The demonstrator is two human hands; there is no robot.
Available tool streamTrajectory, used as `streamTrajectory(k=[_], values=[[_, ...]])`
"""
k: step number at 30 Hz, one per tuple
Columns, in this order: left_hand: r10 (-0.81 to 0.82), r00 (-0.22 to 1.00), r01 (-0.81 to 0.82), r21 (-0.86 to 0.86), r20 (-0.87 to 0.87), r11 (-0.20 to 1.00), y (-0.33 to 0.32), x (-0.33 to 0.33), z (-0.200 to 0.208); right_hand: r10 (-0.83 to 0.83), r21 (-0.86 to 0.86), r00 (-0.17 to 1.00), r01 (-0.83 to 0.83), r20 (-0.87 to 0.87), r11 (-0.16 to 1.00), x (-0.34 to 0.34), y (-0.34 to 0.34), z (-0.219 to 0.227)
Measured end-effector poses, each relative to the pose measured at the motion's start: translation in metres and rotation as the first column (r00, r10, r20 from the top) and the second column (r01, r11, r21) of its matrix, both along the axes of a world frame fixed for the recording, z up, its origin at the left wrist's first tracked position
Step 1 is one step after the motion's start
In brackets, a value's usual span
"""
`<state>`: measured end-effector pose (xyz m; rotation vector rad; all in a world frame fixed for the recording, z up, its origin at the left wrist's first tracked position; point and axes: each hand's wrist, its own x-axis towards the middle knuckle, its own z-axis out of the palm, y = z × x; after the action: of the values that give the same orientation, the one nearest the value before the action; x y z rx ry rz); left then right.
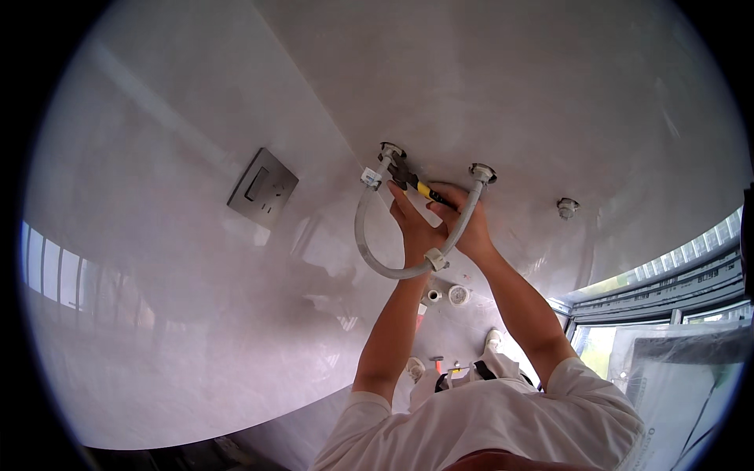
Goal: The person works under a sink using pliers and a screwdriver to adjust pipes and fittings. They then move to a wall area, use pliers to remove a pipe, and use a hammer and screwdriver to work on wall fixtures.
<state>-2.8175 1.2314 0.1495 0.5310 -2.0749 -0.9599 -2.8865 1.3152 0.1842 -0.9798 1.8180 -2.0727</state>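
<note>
A grey flexible water hose (364,235) hangs in a U between two wall outlets, its left end at the left fitting (390,151) and its right end at the right fitting (482,173). The dark jaws of a wrench (424,191) with a yellow-and-black handle are at the left fitting. My right hand (465,224) is closed round the handle, partly behind the hose. Just below the wrench head, my left hand (416,231) reaches up with a finger stretched out; its other fingers are partly hidden. A white label and a pale collar (436,259) sit on the hose.
A switch-and-socket plate (263,192) is on the wall at left. To the right, another metal outlet (567,208) sticks out. Below are floor pipe openings (459,295), my shoes and an orange-red tool (437,363). Windows (667,275) and a plastic-wrapped item (667,392) stand at right.
</note>
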Motion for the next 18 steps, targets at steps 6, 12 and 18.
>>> streamTrajectory(k=[6, 12, 18], values=[[0.053, 0.995, -0.056, 0.026, 0.089, 0.998, 0.002, 0.002, 0.010, 0.059, 0.300, 0.989, -0.017, -0.134, 0.954, -0.001, 0.042, 0.000], [0.097, 0.977, -0.124, 0.133, 0.189, 0.983, 0.014, 0.003, 0.029, 0.349, -0.106, 0.702, -0.366, 0.621, 0.925, -0.005, 0.041, -0.047], [0.184, 0.975, -0.200, 0.125, 0.126, 0.972, 0.018, -0.003, 0.037, 0.749, -0.651, 0.267, -0.373, 0.607, 0.661, 0.013, 0.002, -0.079]])
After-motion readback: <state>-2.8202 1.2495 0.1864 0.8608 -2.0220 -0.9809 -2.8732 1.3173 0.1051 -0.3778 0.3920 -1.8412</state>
